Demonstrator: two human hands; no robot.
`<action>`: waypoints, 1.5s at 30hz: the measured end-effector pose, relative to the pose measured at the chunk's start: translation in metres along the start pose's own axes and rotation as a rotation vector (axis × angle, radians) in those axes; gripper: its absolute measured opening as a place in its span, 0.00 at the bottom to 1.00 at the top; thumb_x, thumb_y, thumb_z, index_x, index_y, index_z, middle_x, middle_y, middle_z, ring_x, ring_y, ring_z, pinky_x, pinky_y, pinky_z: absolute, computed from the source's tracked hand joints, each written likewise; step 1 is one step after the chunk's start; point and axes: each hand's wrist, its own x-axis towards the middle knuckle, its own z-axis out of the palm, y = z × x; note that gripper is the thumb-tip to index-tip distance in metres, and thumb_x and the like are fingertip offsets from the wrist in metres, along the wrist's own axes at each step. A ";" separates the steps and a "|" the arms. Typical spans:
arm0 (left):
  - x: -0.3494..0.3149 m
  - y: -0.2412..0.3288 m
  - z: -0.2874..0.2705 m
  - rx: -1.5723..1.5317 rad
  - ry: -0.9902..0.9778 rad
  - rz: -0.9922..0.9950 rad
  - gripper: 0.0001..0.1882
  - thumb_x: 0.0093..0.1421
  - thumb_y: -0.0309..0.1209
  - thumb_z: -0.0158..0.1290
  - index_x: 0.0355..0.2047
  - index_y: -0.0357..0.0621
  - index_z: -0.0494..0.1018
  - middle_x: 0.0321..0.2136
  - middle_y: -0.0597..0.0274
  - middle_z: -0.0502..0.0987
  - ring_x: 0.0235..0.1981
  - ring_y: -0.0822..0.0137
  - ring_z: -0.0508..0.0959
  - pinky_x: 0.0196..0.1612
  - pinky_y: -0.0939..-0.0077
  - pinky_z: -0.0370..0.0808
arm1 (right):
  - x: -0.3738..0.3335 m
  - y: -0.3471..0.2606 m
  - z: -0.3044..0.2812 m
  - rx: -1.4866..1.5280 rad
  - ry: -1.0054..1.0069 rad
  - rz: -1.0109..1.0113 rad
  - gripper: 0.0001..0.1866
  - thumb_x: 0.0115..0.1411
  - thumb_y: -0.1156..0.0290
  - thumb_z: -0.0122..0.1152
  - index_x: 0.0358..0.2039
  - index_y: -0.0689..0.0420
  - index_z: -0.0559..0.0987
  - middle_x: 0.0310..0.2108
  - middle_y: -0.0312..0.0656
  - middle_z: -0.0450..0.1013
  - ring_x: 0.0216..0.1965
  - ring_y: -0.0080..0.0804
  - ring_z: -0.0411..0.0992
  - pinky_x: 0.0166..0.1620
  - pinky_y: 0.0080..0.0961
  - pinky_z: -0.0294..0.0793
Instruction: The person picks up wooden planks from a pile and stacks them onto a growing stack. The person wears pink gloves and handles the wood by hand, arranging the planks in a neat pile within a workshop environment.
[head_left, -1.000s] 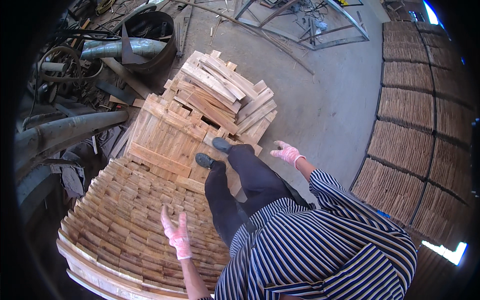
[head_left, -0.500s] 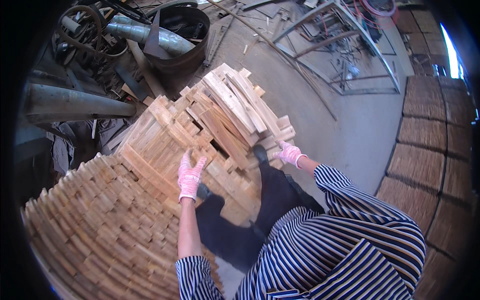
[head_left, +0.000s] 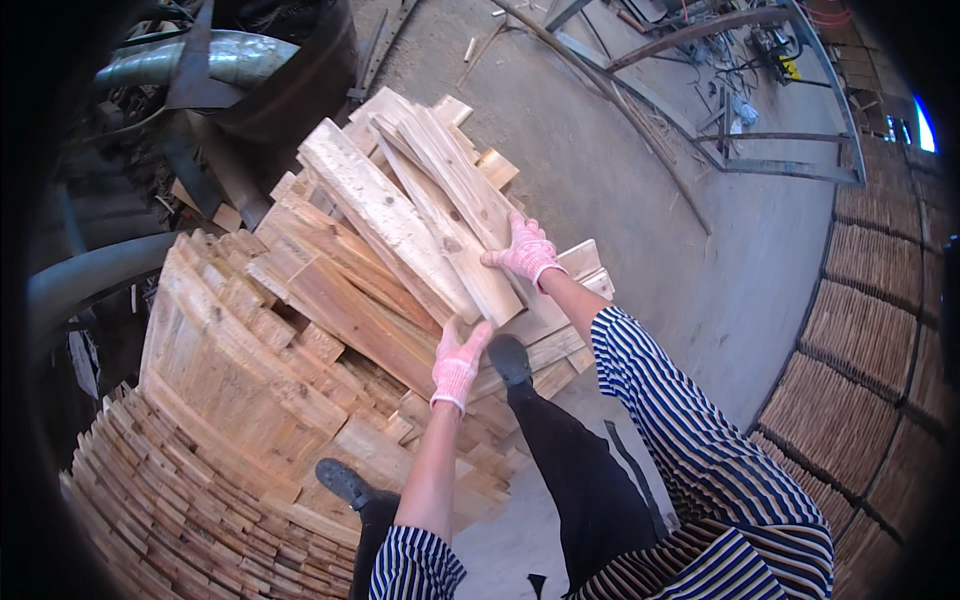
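Both my hands wear pink-and-white knit gloves and are at a heap of loose pale wooden boards. My right hand (head_left: 527,251) rests on the right-hand boards (head_left: 455,180) of the heap, thumb spread from the fingers; its fingertips are partly hidden. Beside the near end of a rough pale board (head_left: 375,205), my left hand (head_left: 458,368) has its thumb and fingers apart, with nothing between them that I can see. Whether it touches the board's end I cannot tell. Reddish-brown boards (head_left: 355,310) lie tilted to the left of these.
Neat rows of stacked wood pieces (head_left: 220,510) fill the lower left. Bundled slats (head_left: 840,385) stand along the right. A metal frame (head_left: 790,170) and a long pole (head_left: 640,130) lie beyond the heap. A rusty drum (head_left: 290,100) stands at the upper left. My boots (head_left: 512,360) are beside the boards.
My view has shifted closer to the heap. Both hands have moved onto or up to the pale boards, the right from the heap's right edge, the left from over the lower-left boards.
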 end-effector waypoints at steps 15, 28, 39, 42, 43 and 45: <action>0.050 0.070 0.048 0.022 0.042 0.094 0.39 0.51 0.33 0.69 0.61 0.33 0.66 0.47 0.43 0.81 0.45 0.53 0.83 0.52 0.63 0.77 | 0.119 0.074 -0.008 0.036 -0.098 -0.164 0.68 0.41 0.54 0.82 0.75 0.61 0.48 0.71 0.57 0.57 0.71 0.49 0.59 0.71 0.36 0.60; -0.007 0.085 -0.019 -0.884 -0.139 0.136 0.48 0.54 0.24 0.61 0.72 0.27 0.51 0.60 0.39 0.72 0.58 0.57 0.77 0.65 0.69 0.71 | 0.085 0.032 0.012 0.504 -0.130 -0.037 0.66 0.45 0.56 0.80 0.75 0.63 0.46 0.65 0.59 0.65 0.64 0.48 0.67 0.66 0.37 0.68; 0.033 -0.017 -0.082 -0.690 -0.042 0.160 0.41 0.55 0.20 0.59 0.70 0.30 0.58 0.63 0.50 0.71 0.61 0.60 0.74 0.65 0.69 0.69 | 0.096 0.007 0.035 0.082 0.181 0.021 0.68 0.43 0.52 0.80 0.75 0.58 0.45 0.69 0.55 0.59 0.69 0.49 0.62 0.69 0.42 0.63; 0.047 -0.029 -0.066 -0.677 -0.046 0.206 0.42 0.57 0.20 0.61 0.71 0.35 0.58 0.63 0.51 0.71 0.61 0.60 0.73 0.65 0.69 0.69 | 0.096 0.034 -0.006 0.373 -0.060 -0.193 0.70 0.41 0.51 0.81 0.75 0.62 0.45 0.66 0.58 0.63 0.66 0.48 0.66 0.69 0.38 0.64; 0.046 -0.030 -0.050 -0.651 -0.011 0.231 0.43 0.57 0.20 0.62 0.72 0.36 0.57 0.63 0.52 0.71 0.61 0.60 0.73 0.65 0.69 0.69 | 0.080 0.027 -0.021 0.458 -0.159 -0.217 0.72 0.40 0.49 0.81 0.75 0.66 0.44 0.65 0.61 0.65 0.66 0.48 0.66 0.69 0.36 0.63; 0.052 -0.050 -0.023 -0.562 0.115 0.325 0.44 0.61 0.27 0.63 0.74 0.43 0.55 0.63 0.52 0.72 0.62 0.60 0.72 0.65 0.68 0.68 | 0.055 0.001 -0.006 0.242 -0.205 -0.307 0.72 0.41 0.47 0.80 0.75 0.65 0.44 0.67 0.60 0.63 0.68 0.48 0.64 0.70 0.35 0.61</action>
